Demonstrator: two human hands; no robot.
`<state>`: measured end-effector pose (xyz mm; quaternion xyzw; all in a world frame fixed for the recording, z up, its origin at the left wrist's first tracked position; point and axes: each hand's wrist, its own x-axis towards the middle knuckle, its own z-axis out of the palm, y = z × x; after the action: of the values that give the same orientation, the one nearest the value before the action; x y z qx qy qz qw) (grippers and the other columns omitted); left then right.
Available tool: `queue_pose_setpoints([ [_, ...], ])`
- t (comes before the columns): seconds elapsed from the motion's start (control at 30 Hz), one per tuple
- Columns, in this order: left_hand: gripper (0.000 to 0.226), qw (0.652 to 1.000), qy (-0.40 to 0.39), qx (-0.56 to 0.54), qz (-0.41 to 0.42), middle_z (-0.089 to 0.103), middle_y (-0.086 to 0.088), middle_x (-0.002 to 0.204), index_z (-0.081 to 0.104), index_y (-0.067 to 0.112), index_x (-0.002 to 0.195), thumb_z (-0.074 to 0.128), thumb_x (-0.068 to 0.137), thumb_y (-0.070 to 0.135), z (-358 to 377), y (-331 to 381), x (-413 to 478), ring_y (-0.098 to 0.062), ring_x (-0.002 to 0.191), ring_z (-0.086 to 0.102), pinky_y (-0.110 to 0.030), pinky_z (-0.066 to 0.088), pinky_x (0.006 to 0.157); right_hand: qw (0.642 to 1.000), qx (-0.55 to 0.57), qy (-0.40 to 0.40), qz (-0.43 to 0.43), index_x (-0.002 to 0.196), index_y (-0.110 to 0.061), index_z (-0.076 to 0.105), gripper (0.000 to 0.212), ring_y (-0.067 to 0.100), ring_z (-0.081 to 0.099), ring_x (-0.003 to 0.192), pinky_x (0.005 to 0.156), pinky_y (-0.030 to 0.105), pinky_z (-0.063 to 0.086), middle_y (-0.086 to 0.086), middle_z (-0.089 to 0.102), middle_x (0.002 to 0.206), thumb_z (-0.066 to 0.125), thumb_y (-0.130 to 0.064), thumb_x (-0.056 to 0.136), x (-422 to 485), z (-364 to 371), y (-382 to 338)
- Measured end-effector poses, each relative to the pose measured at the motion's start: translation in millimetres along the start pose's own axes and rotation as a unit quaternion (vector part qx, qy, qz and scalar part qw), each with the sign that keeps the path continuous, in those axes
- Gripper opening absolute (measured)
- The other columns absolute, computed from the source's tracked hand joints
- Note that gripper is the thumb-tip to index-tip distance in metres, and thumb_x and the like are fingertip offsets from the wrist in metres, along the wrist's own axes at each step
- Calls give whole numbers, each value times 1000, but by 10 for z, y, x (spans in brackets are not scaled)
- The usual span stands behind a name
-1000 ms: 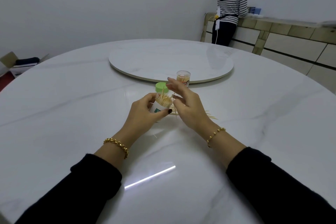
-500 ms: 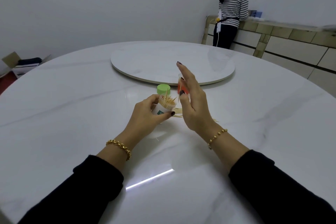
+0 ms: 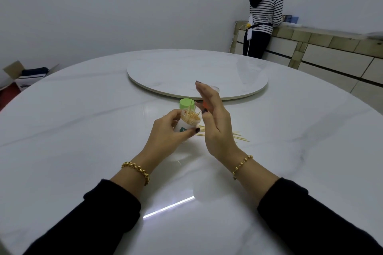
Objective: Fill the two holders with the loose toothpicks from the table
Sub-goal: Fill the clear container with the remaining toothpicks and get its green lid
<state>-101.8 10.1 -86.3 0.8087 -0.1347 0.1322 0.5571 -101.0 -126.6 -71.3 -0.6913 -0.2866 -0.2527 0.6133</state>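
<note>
My left hand (image 3: 164,137) grips a white toothpick holder (image 3: 184,125), tilted toward me and packed with toothpicks, a little above the table. One toothpick stands taller than the others. My right hand (image 3: 215,124) stands edge-on just right of the holder, fingers straight and pointing up, thumb tip close to the holder's mouth. Behind that hand, the second holder (image 3: 215,88) with an orange label is mostly hidden. Loose toothpicks (image 3: 240,138) lie on the table, partly covered by my right hand.
A green lid (image 3: 186,103) stands just behind the held holder. The raised round turntable (image 3: 165,72) fills the middle of the white marble table (image 3: 83,130). A person in a striped top (image 3: 264,16) stands at a sideboard at the far right.
My right hand has risen from the holder's mouth and straightened its fingers upward, now covering the second holder. My left hand keeps its grip on the white holder.
</note>
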Motion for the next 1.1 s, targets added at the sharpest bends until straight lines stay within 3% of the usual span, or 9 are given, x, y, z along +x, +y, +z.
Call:
queue_pose_setpoints([
  [0.27,44,1000,14,-3,-2,66,9,100,60,20,115,79,75,27,-24,3,11,-7,90,63,-10,49,65,991,50,92,88,114,-6,58,39,12,58,113,90,32,52,2,63,116,32,-4,85,28,-31,17],
  [0.4,45,1000,17,-3,-2,66,9,101,60,20,115,79,75,28,-22,6,9,-6,90,63,-9,49,65,988,13,103,117,104,-8,63,31,10,62,104,90,32,53,1,67,105,41,6,86,42,-79,76],
  [0.57,47,1000,14,1,0,65,8,103,59,20,118,78,76,29,-18,7,12,-8,92,62,-9,50,66,986,-38,98,132,99,-18,65,36,11,62,100,88,25,53,-6,68,100,47,10,85,29,-100,118],
  [0.67,48,1000,14,5,0,64,8,103,58,20,118,77,76,30,-20,3,12,-7,93,62,-9,50,67,984,-60,92,142,102,-20,68,36,8,62,100,90,25,51,-4,68,103,47,6,88,29,-115,135],
  [0.77,46,1000,15,-1,3,65,9,101,59,20,117,78,76,29,-21,4,10,-8,92,63,-11,51,67,986,-79,52,138,114,-12,68,33,0,60,98,85,13,45,0,69,111,46,-1,92,-19,-104,111],
  [0.87,43,1000,27,-16,1,68,9,97,62,20,115,78,75,27,-27,11,9,-6,87,64,-13,50,65,983,-129,-37,127,128,-10,59,35,2,46,125,102,9,35,2,58,133,45,-6,96,-90,-53,126],
  [0.97,40,999,32,-18,-2,69,9,95,63,20,112,78,76,26,-34,11,14,-6,86,65,-13,50,64,977,-158,-79,117,135,-12,52,42,2,34,135,113,20,28,-1,49,142,41,-18,95,-101,-36,131],
  [1.1,40,1000,15,-6,2,68,10,96,63,20,113,78,76,24,-27,18,1,-3,86,63,-14,51,67,982,-168,-62,63,144,-17,40,51,7,39,135,110,34,36,-2,46,145,35,-22,94,-70,-76,80],
])
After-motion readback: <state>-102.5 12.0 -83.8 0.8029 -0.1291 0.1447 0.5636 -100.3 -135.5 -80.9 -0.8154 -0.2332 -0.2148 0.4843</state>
